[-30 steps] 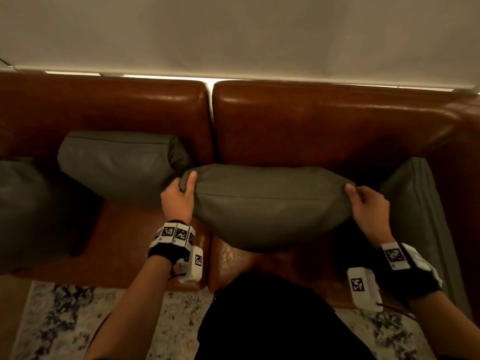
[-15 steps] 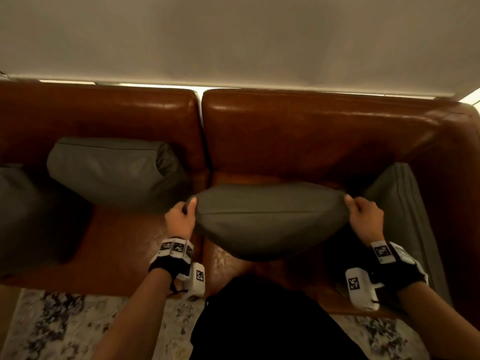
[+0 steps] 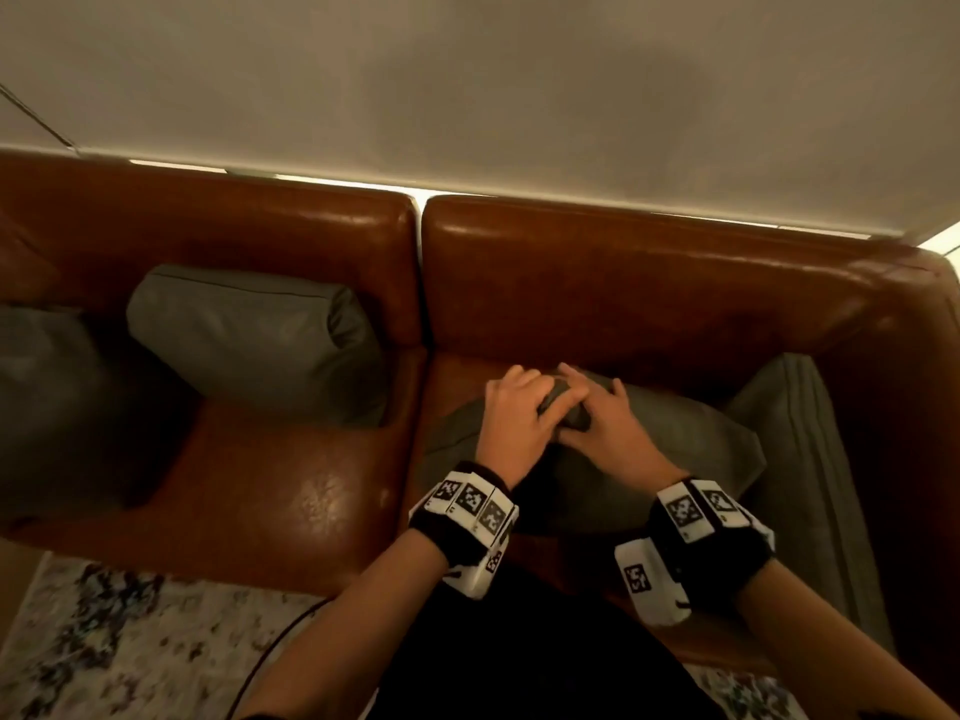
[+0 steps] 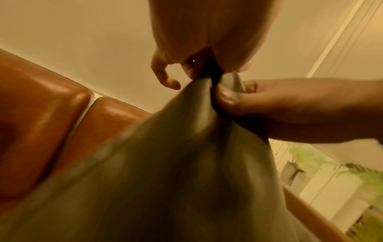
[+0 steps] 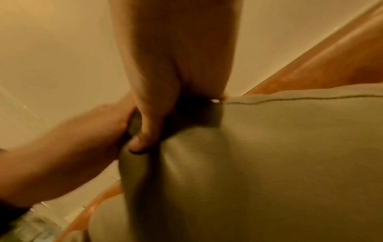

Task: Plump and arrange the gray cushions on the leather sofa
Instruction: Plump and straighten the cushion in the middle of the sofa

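Note:
A gray cushion (image 3: 691, 439) sits on the right seat of the brown leather sofa (image 3: 623, 283). Both hands meet at the middle of its top edge. My left hand (image 3: 524, 402) grips a bunched fold of the cover, and my right hand (image 3: 592, 407) pinches the same fold from the other side. In the left wrist view the left hand (image 4: 199, 72) pinches the cushion (image 4: 165, 163) into a peak, with the right hand (image 4: 269, 101) against it. In the right wrist view the right hand's thumb (image 5: 145, 139) digs into the cushion (image 5: 269, 155) beside the left hand (image 5: 72, 147).
A second gray cushion (image 3: 249, 340) leans on the left backrest. A third (image 3: 47, 397) lies at the far left, and another (image 3: 795, 459) stands against the right armrest. A patterned rug (image 3: 104, 641) lies in front of the sofa. A wall (image 3: 467, 85) is behind it.
Both hands left the cushion's two ends and came together at the middle of its top edge. The cushion dropped lower onto the right seat.

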`<act>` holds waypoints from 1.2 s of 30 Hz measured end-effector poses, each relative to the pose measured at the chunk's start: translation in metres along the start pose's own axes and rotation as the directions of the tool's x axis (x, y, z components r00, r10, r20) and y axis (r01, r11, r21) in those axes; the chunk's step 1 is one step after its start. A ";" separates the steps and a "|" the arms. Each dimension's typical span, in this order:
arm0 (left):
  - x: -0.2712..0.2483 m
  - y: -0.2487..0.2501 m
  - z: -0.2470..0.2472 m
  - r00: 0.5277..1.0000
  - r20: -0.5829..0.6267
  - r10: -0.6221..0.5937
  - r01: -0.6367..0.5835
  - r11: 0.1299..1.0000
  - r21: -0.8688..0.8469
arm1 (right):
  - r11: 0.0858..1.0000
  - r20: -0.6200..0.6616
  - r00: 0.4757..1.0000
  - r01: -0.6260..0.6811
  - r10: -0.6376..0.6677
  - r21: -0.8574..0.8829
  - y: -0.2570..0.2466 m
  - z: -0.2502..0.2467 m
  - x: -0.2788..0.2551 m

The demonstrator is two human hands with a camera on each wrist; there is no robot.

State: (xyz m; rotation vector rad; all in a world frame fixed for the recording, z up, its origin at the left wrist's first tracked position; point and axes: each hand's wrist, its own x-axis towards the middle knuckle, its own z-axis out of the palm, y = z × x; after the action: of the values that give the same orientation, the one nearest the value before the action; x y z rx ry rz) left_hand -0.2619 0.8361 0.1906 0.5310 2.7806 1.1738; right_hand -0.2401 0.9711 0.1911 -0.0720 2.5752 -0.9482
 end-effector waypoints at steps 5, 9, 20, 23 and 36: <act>-0.017 -0.041 -0.033 0.958 -0.216 -0.188 0.137 0.964 -0.228 | 0.955 -0.201 0.979 0.098 -0.042 0.279 0.005 -0.002 -0.006; -0.050 -0.137 -0.070 0.563 -0.139 -0.815 0.817 0.574 -0.060 | 0.812 -0.286 0.958 0.152 0.019 0.564 -0.011 -0.035 -0.019; -0.023 -0.102 -0.094 0.784 -0.027 -0.620 0.571 0.738 -0.360 | 0.732 -0.323 0.838 -0.126 0.440 0.670 0.092 -0.060 -0.026; -0.015 -0.054 -0.065 0.887 -0.167 -0.431 0.442 0.896 0.038 | 0.658 -0.208 0.754 -0.361 0.623 0.661 0.102 -0.052 -0.030; -0.033 -0.001 0.072 0.794 0.608 -0.018 -0.027 0.998 0.065 | 0.840 -0.034 0.855 -0.500 0.518 0.213 0.084 0.052 0.002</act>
State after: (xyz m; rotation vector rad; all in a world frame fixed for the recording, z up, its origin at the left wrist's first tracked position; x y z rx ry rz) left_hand -0.2164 0.8735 0.1369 0.7628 2.2568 0.7226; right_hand -0.2151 1.0032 0.1010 0.6962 2.3637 -0.9962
